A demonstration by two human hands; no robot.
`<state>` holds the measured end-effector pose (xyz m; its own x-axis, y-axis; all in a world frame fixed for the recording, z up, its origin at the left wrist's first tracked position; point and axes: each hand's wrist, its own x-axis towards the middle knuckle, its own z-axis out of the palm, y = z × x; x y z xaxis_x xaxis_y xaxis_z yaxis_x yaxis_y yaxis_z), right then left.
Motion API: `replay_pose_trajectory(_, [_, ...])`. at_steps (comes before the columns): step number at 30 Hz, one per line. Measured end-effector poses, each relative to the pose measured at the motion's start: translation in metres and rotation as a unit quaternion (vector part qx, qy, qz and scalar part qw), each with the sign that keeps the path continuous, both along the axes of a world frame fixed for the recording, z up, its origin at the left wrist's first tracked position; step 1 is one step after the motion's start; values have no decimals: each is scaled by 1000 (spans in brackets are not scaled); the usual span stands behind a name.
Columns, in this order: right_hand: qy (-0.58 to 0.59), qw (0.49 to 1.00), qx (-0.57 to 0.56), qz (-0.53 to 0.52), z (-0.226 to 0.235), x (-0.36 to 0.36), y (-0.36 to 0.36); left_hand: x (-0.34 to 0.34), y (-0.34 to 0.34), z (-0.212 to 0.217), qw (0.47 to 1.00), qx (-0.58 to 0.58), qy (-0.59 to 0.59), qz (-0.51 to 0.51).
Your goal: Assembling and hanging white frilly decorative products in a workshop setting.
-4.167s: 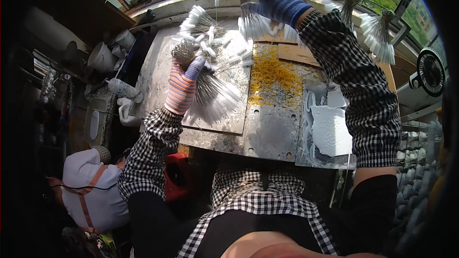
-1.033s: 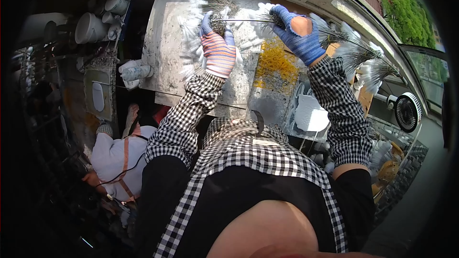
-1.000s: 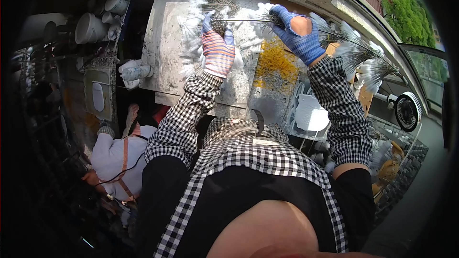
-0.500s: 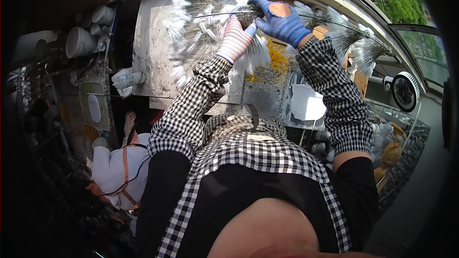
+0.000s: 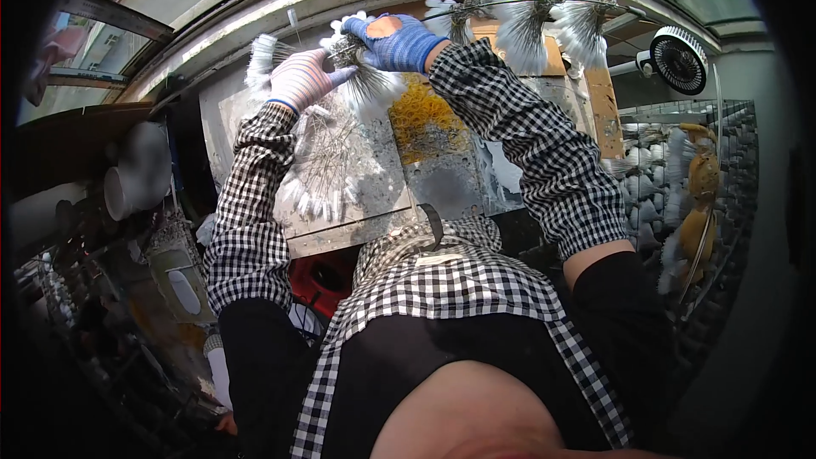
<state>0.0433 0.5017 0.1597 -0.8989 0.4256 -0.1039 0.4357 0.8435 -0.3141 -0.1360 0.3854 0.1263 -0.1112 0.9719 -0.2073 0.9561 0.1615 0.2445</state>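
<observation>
A thin dark rod [image 5: 501, 2] runs along the back of the table, strung with bundles of white-tipped wires. Over the bundle nearest its left end [image 5: 371, 87], my right hand [image 5: 398, 41], in a blue knit glove with a hole on the back, is closed round the dark gathered top. My left hand [image 5: 303, 81], in a pale striped glove, sits just left of that bundle. Its fingers are curled at the rod's line, its thumb reaching toward the wires; the fingers partly hide the rod. Loose white-tipped wires [image 5: 323, 157] lie fanned out below my left hand.
Yellow stringy bits [image 5: 425, 119] cover a board right of the wires. More bundles [image 5: 523, 34] hang on the rod toward a black-and-white fan [image 5: 677, 59]. White tubs [image 5: 119, 194] stand at left. A co-worker's sleeve [image 5: 219, 374] shows at lower left. Window frames border the back.
The view has turned and shifted. My left hand has moved away leftward from the bundle's gathered top, while my right hand still grasps it. More of the loose wires shows on the table.
</observation>
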Motion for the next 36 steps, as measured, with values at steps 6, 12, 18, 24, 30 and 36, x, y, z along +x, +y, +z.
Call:
replay_pose_trajectory(6, [200, 973, 97, -64, 20, 91, 6, 10, 9, -7, 998, 37, -20, 37])
replay_pose_trajectory(12, [372, 840, -193, -345, 22, 241, 74, 16, 7, 7, 998, 55, -29, 24])
replay_pose_trajectory(18, [364, 649, -328, -582, -11, 324, 205, 49, 28, 27, 997, 55, -8, 55])
replay_pose_trajectory(24, [531, 571, -452, -434, -14, 310, 221, 31, 43, 28, 979, 180, 79, 45])
replay_pose_trajectory(30, [518, 582, -470, -415, -7, 298, 213, -17, 58, 3, 973, 226, 47, 27])
replay_pose_trajectory(36, [501, 582, -526, -365, -17, 252, 210, -62, 51, 28, 975, 196, 99, 28])
